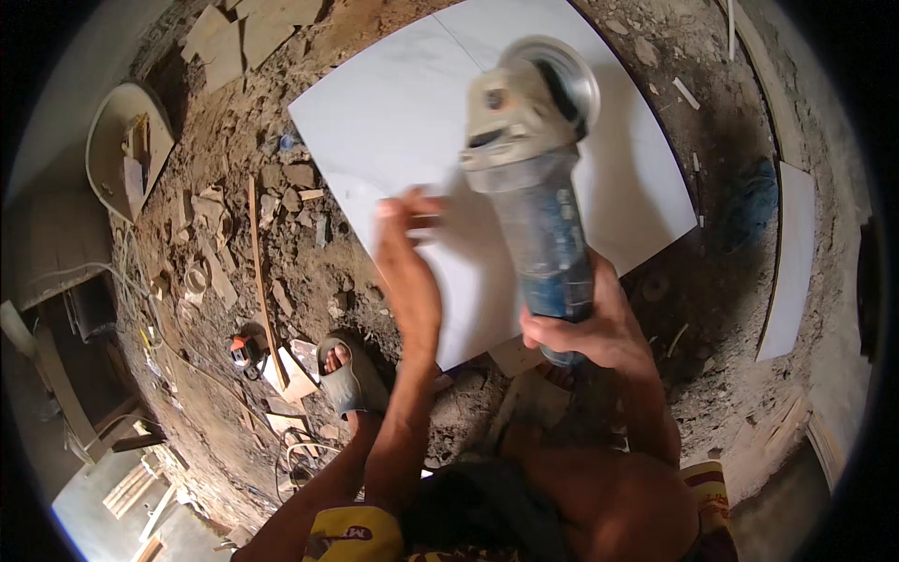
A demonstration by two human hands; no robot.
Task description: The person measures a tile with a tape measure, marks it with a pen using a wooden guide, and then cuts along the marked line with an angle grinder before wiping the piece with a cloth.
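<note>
My right hand (590,328) grips the blue body of a dusty angle grinder (538,239); its silvery guard and disc (571,84) are at the top, over a large white tile (375,122). A thin straight line runs across the tile's upper part, toward the grinder's head. My left hand (407,253) is held over the left-middle of the tile, left of the grinder, fingers apart and slightly bent, holding nothing; whether it touches the tile I cannot tell.
Rubble (295,187) surrounds the tile. A pale bucket (108,164) with scraps is upper left. A wood strip (257,262), orange-and-black tool (245,354) and cables (140,286) lie left, near my sandalled foot (351,384). A white strip (787,262) lies right.
</note>
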